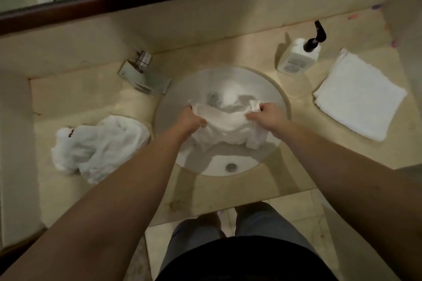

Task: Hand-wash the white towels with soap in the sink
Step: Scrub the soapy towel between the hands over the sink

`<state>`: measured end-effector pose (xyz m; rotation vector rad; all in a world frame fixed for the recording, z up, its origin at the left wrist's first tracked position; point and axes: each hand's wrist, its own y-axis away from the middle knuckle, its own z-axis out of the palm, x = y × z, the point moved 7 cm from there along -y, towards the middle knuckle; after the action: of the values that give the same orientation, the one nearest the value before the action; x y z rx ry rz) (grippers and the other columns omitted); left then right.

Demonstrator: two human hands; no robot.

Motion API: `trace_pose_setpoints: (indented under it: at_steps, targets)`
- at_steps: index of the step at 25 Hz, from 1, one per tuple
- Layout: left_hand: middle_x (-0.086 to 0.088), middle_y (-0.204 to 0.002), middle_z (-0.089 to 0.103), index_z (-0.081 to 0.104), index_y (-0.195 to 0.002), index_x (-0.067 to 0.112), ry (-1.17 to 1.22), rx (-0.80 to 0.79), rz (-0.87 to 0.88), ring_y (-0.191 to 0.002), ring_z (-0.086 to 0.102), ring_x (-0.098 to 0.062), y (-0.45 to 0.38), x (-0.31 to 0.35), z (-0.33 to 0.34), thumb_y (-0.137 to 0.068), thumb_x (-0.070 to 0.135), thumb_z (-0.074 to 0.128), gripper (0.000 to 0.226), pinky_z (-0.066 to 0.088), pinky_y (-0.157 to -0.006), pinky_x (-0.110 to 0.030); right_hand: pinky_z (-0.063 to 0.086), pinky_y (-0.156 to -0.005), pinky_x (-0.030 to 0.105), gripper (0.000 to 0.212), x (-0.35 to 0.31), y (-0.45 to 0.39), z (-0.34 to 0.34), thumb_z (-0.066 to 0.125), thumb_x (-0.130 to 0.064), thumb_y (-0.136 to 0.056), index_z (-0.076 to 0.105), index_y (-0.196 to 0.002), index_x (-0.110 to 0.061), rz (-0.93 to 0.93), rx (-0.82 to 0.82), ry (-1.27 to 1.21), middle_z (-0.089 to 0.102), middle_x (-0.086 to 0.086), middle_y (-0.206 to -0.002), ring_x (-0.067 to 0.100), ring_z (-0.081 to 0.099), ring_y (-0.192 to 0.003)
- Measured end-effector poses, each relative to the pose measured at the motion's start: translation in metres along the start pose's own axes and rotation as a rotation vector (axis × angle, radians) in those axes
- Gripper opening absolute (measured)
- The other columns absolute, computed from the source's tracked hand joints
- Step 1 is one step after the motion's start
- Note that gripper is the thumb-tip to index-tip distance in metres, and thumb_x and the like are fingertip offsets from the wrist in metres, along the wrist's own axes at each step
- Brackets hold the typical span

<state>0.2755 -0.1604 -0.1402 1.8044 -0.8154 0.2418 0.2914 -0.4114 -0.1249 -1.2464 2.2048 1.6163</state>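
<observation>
Gripping a bunched white towel (225, 124) over the round sink (277, 96) at the middle of the frame, the left hand (193, 121) and the right hand (266, 113) each have their fingers curled tightly into the cloth, one at either end. A crumpled towel (96, 143) lies on the tabletop (91, 96) at the left, and a folded towel (358, 96) waits at the right, just beside the soap bottle (296, 57). The tap (146, 77) sits at the basin's upper left. To my eye, hard wringing could fling water over the rim and onto the floor, and the cloth's hanging end might drag across the drain. The bottle's label is too blurred to read; no other writing shows.
</observation>
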Motion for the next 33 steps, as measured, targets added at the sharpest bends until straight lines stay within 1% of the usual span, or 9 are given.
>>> trace_pose_setpoints:
  at_steps: [2,5,9,11,16,20,26,30,33]
  targets:
    - [-0.005,-0.104,0.059,0.054,-0.12,0.003,0.029,0.056,-0.016,-0.104,0.059,-0.025,-0.025,-0.001,0.006,-0.079,0.002,0.074,0.045,0.044,-0.071,-0.027,0.051,-0.07,0.033,0.035,0.005,-0.023,0.005,0.074,-0.023,-0.086,0.061,-0.101,0.006,0.012,-0.014,-0.03,0.063,0.021,-0.098,0.03,0.063,-0.086]
    - [-0.009,-0.137,0.055,0.044,-0.144,0.003,0.141,0.082,-0.09,-0.125,0.054,-0.027,-0.05,-0.005,0.019,-0.081,0.012,0.08,0.073,0.041,-0.084,-0.021,0.056,-0.088,0.044,0.039,0.007,-0.05,0.012,0.075,-0.027,-0.085,0.063,-0.107,0.003,0.014,0.002,-0.082,0.068,0.014,-0.107,0.029,0.066,-0.095]
    - [-0.009,-0.129,0.062,0.053,-0.138,0.007,0.367,0.129,-0.134,-0.111,0.063,-0.024,-0.075,-0.024,0.03,-0.079,0.011,0.081,0.066,0.05,-0.093,-0.03,0.05,-0.08,0.034,0.021,0.019,-0.08,0.024,0.074,-0.025,-0.086,0.069,-0.099,-0.009,0.026,0.057,-0.074,0.066,0.01,-0.094,0.025,0.062,-0.093]
    - [-0.01,-0.121,0.064,0.056,-0.134,0.007,0.209,0.131,-0.122,-0.11,0.063,-0.025,-0.079,-0.033,0.034,-0.081,0.014,0.08,0.059,0.049,-0.094,-0.03,0.042,-0.07,0.027,0.019,0.029,-0.087,0.033,0.071,-0.028,-0.087,0.068,-0.084,-0.01,0.042,0.067,0.037,0.066,0.012,-0.089,0.028,0.063,-0.092]
    - [-0.017,-0.128,0.055,0.058,-0.128,0.01,-0.426,0.148,0.037,-0.12,0.049,-0.033,-0.09,-0.047,0.048,-0.083,0.03,0.076,0.053,0.034,-0.099,-0.033,0.047,-0.087,0.034,0.056,0.048,-0.096,0.048,0.069,-0.045,-0.086,0.059,-0.125,-0.006,0.115,0.049,0.3,0.064,0.013,-0.12,0.033,0.06,-0.112]
    - [-0.012,-0.128,0.054,0.067,-0.118,0.017,-0.73,0.182,0.222,-0.123,0.046,-0.033,-0.1,-0.042,0.049,-0.094,0.033,0.061,0.03,0.034,-0.1,-0.037,0.041,-0.068,0.031,0.023,0.043,-0.1,0.058,0.055,-0.028,-0.092,0.061,-0.083,-0.007,0.035,0.055,0.384,0.063,0.011,-0.083,0.028,0.061,-0.08]
    - [-0.006,-0.074,0.054,0.054,-0.088,0.003,-0.139,0.219,0.399,-0.066,0.048,-0.018,-0.086,-0.032,0.041,-0.101,0.015,0.048,0.018,0.038,-0.062,-0.029,0.033,-0.055,0.024,0.027,0.052,-0.093,0.061,0.047,-0.023,-0.095,0.044,-0.07,-0.013,0.119,0.033,-0.299,0.042,0.0,-0.065,0.01,0.039,-0.057]
    - [0.003,-0.072,0.049,0.052,-0.089,0.012,0.108,0.415,0.299,-0.065,0.045,-0.011,-0.065,-0.036,0.03,-0.102,0.014,0.047,0.014,0.031,-0.058,-0.016,0.047,-0.072,0.022,0.021,0.064,-0.087,0.068,0.061,-0.031,-0.095,0.062,-0.104,-0.012,0.176,-0.043,-0.415,0.063,-0.001,-0.094,0.01,0.06,-0.082]
    - [0.006,-0.072,0.047,0.046,-0.091,0.011,0.212,0.494,0.206,-0.069,0.045,-0.016,-0.049,-0.035,0.026,-0.105,0.015,0.043,0.015,0.031,-0.062,-0.024,0.052,-0.065,0.018,0.03,0.067,-0.073,0.072,0.077,-0.024,-0.085,0.062,-0.107,-0.009,0.173,-0.064,-0.347,0.066,-0.002,-0.094,0.013,0.065,-0.085]
